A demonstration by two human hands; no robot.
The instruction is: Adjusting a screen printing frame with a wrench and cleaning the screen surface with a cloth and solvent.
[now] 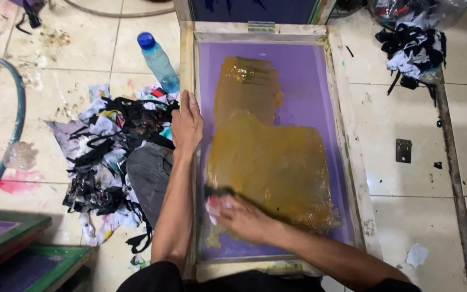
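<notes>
Nearest the camera, two bare forearms reach forward over a wooden printing frame point(189, 65) that lies flat on the tiled floor point(395, 108).

At far left, stacked green-edged frames point(22, 254) with purple mesh sit at the picture's lower corner. Beside them lies a heap of ink-stained rags point(104, 157), black and white, and past it a clear plastic bottle point(159, 62) with a blue cap, lying on the tiles near the frame's left rail; what it contains cannot be told.

The left hand point(186, 125) rests on the frame's left rail, its fingers point(189, 104) stretched out flat and together, pressing down rather than clenched around anything.

Inside the frame, the purple mesh screen point(312, 81) carries a broad smear of yellow-brown ink point(271, 157) across its middle.

The right hand point(240, 216) lies on the lower left of the screen, fingers point(224, 205) curled around a small pale cloth point(212, 208) pressed against the mesh at the ink's edge; the hand is blurred.

Further right, a small metal plate point(403, 150) lies on the tiles, and another bundle of rags point(412, 48) sits at top right.
</notes>
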